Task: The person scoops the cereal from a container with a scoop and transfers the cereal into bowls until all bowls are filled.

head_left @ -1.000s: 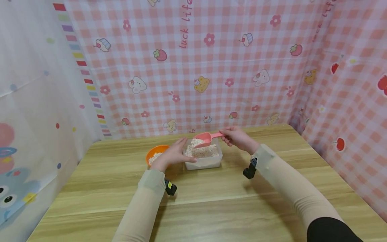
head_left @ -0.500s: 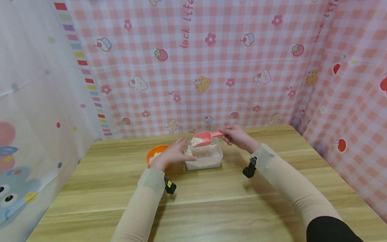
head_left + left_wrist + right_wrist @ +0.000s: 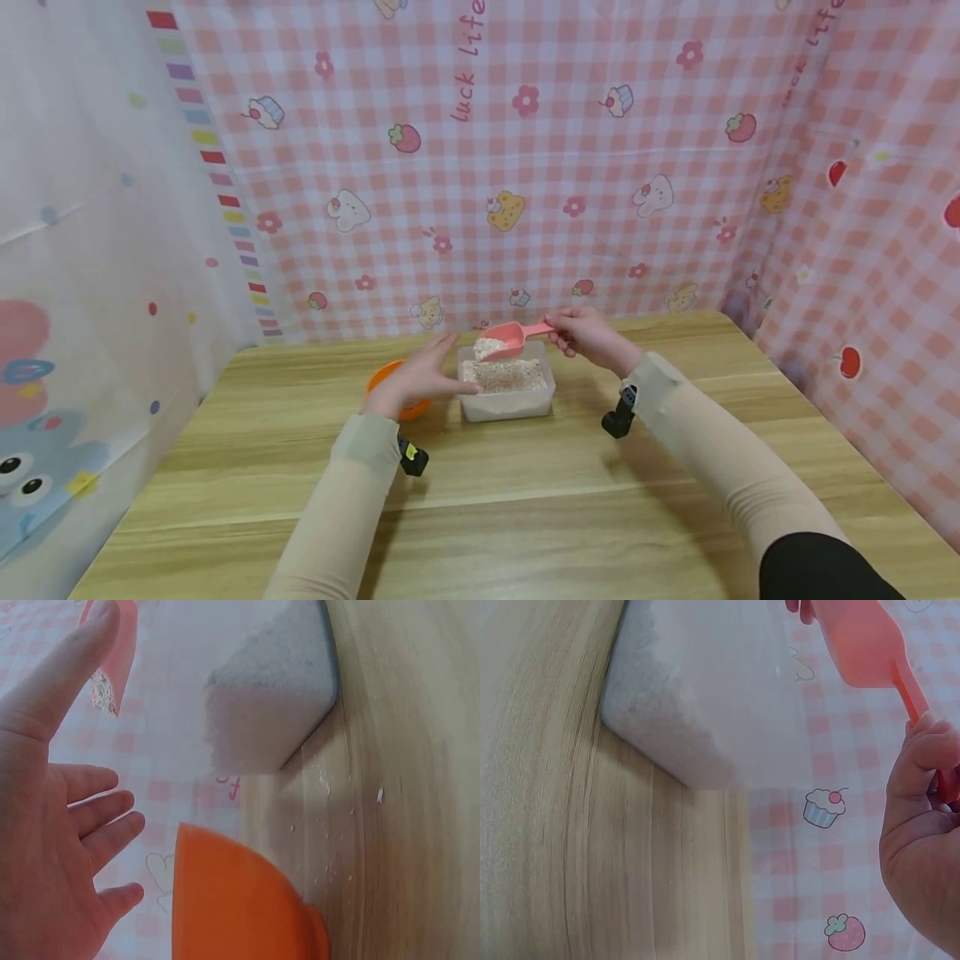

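Right hand gripping scoop, left hand — spread

From above, my left hand hides much of the bowl, so I can't see what it holds; the left wrist view cuts its bottom short. Whether that hand touches the box, I can't tell. My right hand covers part of the scoop. Both wrist views crop scoop and box on top.

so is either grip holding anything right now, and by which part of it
The right grip holds the pink scoop by its handle, with a bare stretch showing before the head. The left grip holds nothing.
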{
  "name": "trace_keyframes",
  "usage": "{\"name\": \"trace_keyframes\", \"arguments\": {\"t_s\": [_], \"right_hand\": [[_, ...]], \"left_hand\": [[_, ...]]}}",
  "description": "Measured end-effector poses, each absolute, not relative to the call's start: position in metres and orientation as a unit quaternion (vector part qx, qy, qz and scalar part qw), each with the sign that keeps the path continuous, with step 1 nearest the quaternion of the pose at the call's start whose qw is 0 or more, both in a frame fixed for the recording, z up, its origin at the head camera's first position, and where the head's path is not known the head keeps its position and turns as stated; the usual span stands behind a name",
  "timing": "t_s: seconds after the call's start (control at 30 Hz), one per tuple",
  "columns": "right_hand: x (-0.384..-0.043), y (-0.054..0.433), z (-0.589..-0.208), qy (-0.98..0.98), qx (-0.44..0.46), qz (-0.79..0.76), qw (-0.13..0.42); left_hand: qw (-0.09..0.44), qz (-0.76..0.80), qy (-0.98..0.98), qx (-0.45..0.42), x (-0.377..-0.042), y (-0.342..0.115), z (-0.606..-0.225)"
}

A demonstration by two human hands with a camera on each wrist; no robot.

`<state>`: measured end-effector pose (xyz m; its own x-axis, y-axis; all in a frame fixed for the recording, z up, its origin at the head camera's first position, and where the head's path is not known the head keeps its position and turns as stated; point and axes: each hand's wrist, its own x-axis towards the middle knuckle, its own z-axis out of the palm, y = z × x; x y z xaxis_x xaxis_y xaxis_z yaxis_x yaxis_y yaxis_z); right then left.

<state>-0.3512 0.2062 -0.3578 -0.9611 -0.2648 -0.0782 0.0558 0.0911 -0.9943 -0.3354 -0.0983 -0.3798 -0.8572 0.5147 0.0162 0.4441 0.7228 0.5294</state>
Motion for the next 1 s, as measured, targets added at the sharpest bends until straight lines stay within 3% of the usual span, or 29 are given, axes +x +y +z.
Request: {"name": "trace_keyframes", "arguments": {"t_s": [1.0], "right_hand": [[-0.361, 0.171, -0.361, 0.712, -0.086, -0.683, 0.138]], "left_hand": [[0.035, 0.292, 0.929, 0.227, -0.327, -0.163, -0.391]]}}
